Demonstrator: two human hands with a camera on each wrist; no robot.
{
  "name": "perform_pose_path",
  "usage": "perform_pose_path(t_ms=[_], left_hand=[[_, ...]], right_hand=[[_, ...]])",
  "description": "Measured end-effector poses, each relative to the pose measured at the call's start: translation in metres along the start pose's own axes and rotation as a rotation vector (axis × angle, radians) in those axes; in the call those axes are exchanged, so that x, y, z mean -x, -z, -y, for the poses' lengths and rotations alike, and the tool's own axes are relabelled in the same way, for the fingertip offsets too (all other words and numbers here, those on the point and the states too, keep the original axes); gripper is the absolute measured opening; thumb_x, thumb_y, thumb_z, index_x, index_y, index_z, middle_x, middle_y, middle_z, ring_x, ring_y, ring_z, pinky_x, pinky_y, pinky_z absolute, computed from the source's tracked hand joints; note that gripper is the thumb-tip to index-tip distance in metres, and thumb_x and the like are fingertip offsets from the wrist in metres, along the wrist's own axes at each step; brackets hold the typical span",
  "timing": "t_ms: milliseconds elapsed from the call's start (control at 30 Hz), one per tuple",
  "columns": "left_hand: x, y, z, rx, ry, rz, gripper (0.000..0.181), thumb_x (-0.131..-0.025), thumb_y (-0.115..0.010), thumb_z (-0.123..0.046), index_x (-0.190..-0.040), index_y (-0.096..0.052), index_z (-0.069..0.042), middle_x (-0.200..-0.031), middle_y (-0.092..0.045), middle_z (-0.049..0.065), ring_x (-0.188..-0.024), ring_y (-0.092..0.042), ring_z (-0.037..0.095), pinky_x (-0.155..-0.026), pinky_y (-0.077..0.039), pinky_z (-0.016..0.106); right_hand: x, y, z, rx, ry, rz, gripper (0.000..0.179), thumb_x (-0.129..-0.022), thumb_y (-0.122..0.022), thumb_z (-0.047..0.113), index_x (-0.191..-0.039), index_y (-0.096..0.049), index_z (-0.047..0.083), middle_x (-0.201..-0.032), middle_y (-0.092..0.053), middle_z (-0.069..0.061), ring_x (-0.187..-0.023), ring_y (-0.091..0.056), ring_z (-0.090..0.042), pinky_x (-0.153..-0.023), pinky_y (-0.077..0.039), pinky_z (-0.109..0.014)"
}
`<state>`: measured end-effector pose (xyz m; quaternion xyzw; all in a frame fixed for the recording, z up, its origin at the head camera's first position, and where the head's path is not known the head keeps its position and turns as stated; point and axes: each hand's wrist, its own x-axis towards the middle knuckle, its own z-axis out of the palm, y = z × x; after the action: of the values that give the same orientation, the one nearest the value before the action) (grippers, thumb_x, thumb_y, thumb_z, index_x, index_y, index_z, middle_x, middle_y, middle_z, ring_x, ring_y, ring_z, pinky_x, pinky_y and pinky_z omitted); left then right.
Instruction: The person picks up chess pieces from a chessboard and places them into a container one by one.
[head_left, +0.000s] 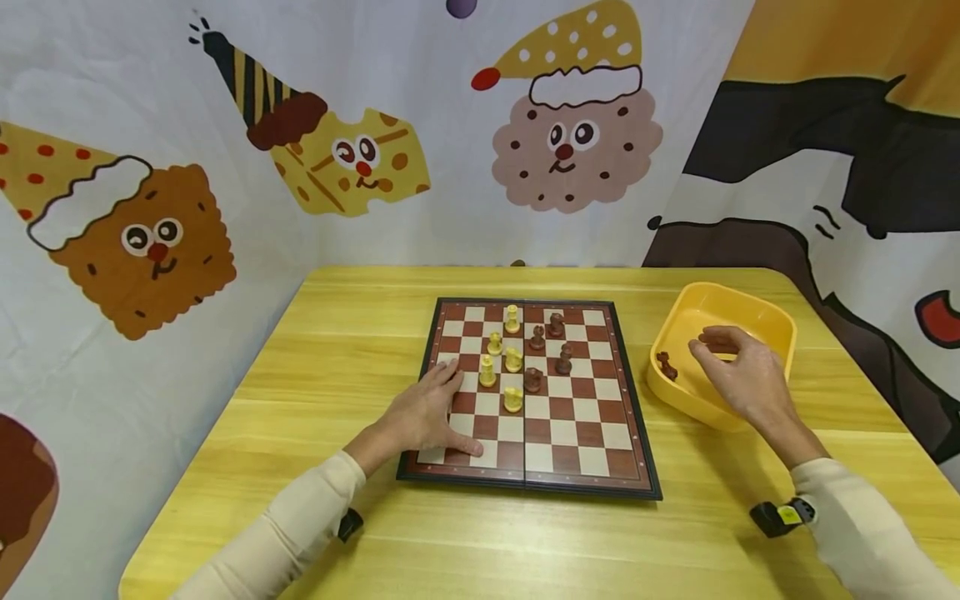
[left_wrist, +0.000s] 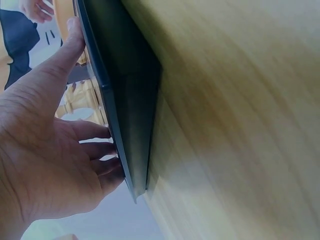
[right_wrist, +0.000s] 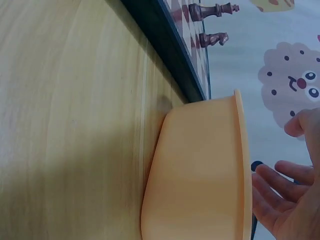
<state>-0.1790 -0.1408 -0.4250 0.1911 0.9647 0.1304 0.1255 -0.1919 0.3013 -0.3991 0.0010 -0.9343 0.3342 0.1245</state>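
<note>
A brown-and-cream chessboard [head_left: 551,458] lies on the table, with several yellow pieces and several brown pieces standing on it. My left hand [head_left: 425,408] rests on the board's left side, its thumb and fingers spread; the left wrist view shows fingertips at the dark board edge [left_wrist: 102,85]. Nearest to that hand is a yellow chess piece [head_left: 487,372]. My right hand [head_left: 738,371] hovers over a yellow plastic bin [head_left: 780,321], fingers loosely bent, thumb apart, with nothing visible between them. Inside the bin, by its left wall, lies a brown chess piece [head_left: 666,365].
The bin stands to the right of the board on a yellow wood-grain table [head_left: 300,350]. Behind the table hangs a cloth backdrop [head_left: 450,225] with cartoon figures. A dark knight [right_wrist: 214,39] stands near the board's right side.
</note>
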Motion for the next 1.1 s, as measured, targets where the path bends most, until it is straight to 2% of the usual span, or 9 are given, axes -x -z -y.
perform_pose_path(t_ms=[133, 233, 367, 433, 533, 667, 867, 967, 1100], left_hand=[[0.000, 0.000, 0.001, -0.001, 0.001, 0.004, 0.129, -0.065, -0.083, -0.074, -0.158, -0.033, 0.000, -0.167, -0.018, 0.013, -0.152, -0.016, 0.033, -0.117, -0.027, 0.049], [0.000, 0.000, 0.001, 0.000, 0.002, 0.004, 0.129, -0.065, -0.083, -0.075, -0.158, -0.033, -0.001, -0.168, -0.017, 0.012, -0.152, -0.016, 0.032, -0.118, -0.027, 0.049], [0.000, -0.001, 0.002, 0.003, 0.002, 0.004, 0.129, -0.065, -0.082, -0.075, -0.158, -0.032, -0.001, -0.168, -0.016, 0.012, -0.153, -0.015, 0.032, -0.118, -0.026, 0.049], [0.000, -0.001, 0.003, 0.005, 0.000, 0.002, 0.129, -0.065, -0.082, -0.075, -0.158, -0.032, 0.000, -0.168, -0.016, 0.012, -0.153, -0.015, 0.032, -0.118, -0.026, 0.050], [0.000, 0.000, 0.003, 0.009, -0.003, -0.001, 0.129, -0.065, -0.082, -0.075, -0.158, -0.032, -0.001, -0.168, -0.016, 0.012, -0.153, -0.015, 0.032, -0.118, -0.026, 0.050], [0.001, 0.000, 0.003, 0.017, -0.003, -0.003, 0.129, -0.065, -0.083, -0.074, -0.158, -0.032, -0.001, -0.168, -0.016, 0.012, -0.153, -0.014, 0.032, -0.118, -0.026, 0.050], [0.002, -0.002, 0.004, 0.016, 0.013, -0.007, 0.129, -0.065, -0.083, -0.074, -0.158, -0.032, -0.002, -0.168, -0.016, 0.010, -0.153, -0.015, 0.031, -0.117, -0.027, 0.050], [0.002, -0.002, 0.003, 0.011, 0.016, 0.002, 0.129, -0.065, -0.083, -0.074, -0.159, -0.032, -0.002, -0.168, -0.015, 0.010, -0.153, -0.014, 0.031, -0.118, -0.026, 0.049], [0.001, -0.002, 0.001, 0.013, 0.014, 0.004, 0.129, -0.065, -0.083, -0.073, -0.159, -0.031, -0.002, -0.168, -0.015, 0.010, -0.153, -0.014, 0.031, -0.118, -0.026, 0.049]], right_hand=[[-0.001, -0.002, 0.004, -0.003, 0.031, 0.013, 0.053, -0.103, -0.059, 0.039, -0.132, -0.061, -0.005, -0.121, -0.065, -0.029, -0.101, -0.066, -0.048, -0.079, -0.056, -0.046], [-0.001, -0.003, 0.005, 0.003, 0.059, 0.023, 0.050, -0.103, -0.058, 0.037, -0.132, -0.061, -0.005, -0.120, -0.065, -0.029, -0.100, -0.066, -0.050, -0.083, -0.052, -0.061], [-0.004, -0.003, 0.007, -0.009, 0.076, 0.016, 0.047, -0.104, -0.057, 0.034, -0.131, -0.062, -0.004, -0.120, -0.065, -0.029, -0.102, -0.065, -0.050, -0.085, -0.052, -0.062], [-0.005, -0.002, 0.009, -0.012, 0.080, 0.007, 0.046, -0.104, -0.058, 0.035, -0.130, -0.064, -0.002, -0.119, -0.066, -0.028, -0.102, -0.066, -0.049, -0.084, -0.054, -0.057], [-0.006, -0.003, 0.014, -0.041, 0.085, 0.006, 0.044, -0.104, -0.059, 0.034, -0.129, -0.066, -0.001, -0.118, -0.068, -0.025, -0.104, -0.066, -0.045, -0.082, -0.057, -0.029], [-0.007, -0.007, 0.025, -0.103, 0.098, 0.058, 0.044, -0.104, -0.060, 0.032, -0.131, -0.064, -0.002, -0.120, -0.066, -0.025, -0.108, -0.064, -0.045, -0.073, -0.045, -0.006], [-0.008, -0.017, 0.040, -0.233, 0.140, 0.204, 0.047, -0.106, -0.059, 0.029, -0.143, -0.055, 0.000, -0.136, -0.056, -0.025, -0.119, -0.058, -0.050, -0.072, -0.056, -0.022], [-0.009, -0.023, 0.044, -0.276, 0.181, 0.247, 0.046, -0.105, -0.061, 0.024, -0.143, -0.055, 0.000, -0.140, -0.054, -0.023, -0.124, -0.056, -0.045, -0.083, -0.058, -0.037], [-0.011, -0.031, 0.047, -0.261, 0.254, 0.260, 0.044, -0.104, -0.063, 0.019, -0.141, -0.057, -0.002, -0.140, -0.056, -0.023, -0.129, -0.052, -0.042, -0.098, -0.049, -0.054]])
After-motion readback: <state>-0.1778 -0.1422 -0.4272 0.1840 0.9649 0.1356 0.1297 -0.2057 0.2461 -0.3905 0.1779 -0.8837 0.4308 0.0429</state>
